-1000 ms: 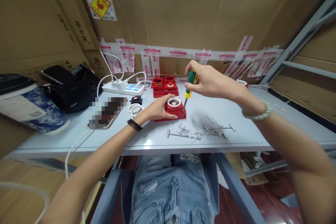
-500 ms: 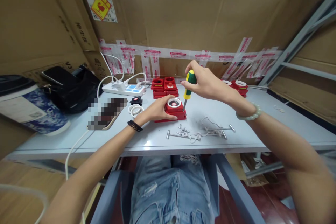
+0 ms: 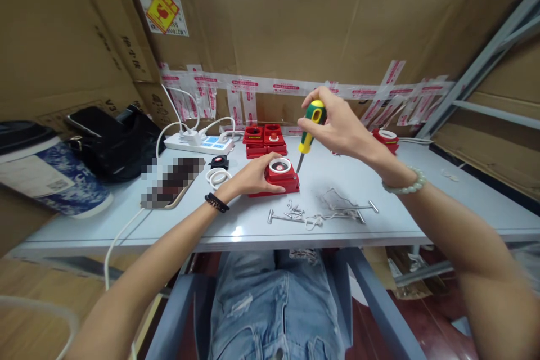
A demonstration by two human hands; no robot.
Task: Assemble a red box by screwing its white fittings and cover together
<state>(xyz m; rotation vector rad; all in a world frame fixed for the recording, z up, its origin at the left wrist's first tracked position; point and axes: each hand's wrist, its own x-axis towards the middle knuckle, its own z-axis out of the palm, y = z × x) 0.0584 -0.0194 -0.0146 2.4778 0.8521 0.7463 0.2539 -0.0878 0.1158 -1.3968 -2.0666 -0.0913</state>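
My left hand (image 3: pixel 257 174) grips a red box-shaped housing (image 3: pixel 289 182) from its left side and keeps it on the table. A white ring (image 3: pixel 280 165) sits on top of that housing, around a dark centre. In my right hand (image 3: pixel 333 124) is a screwdriver (image 3: pixel 311 126) with a green and yellow handle, tilted, its tip close to the housing's right back corner. Whether the tip touches the housing I cannot tell. Several loose screws (image 3: pixel 294 211) lie in front of the housing, beside metal T-shaped rods (image 3: pixel 295 219) with white string.
Red housings (image 3: pixel 265 140) stand behind, another (image 3: pixel 386 139) at the right back. To the left lie white rings (image 3: pixel 218 176), a black round part (image 3: pixel 219 162), a phone (image 3: pixel 172 183), a power strip (image 3: pixel 199 143), a black bag (image 3: pixel 122 140) and a large cup (image 3: pixel 50 169). Cardboard (image 3: pixel 287 22) walls the back.
The screwdriver has lifted off the housing's corner and tilted, its handle moving up and right with my right hand. My left hand and the housing have stayed put.
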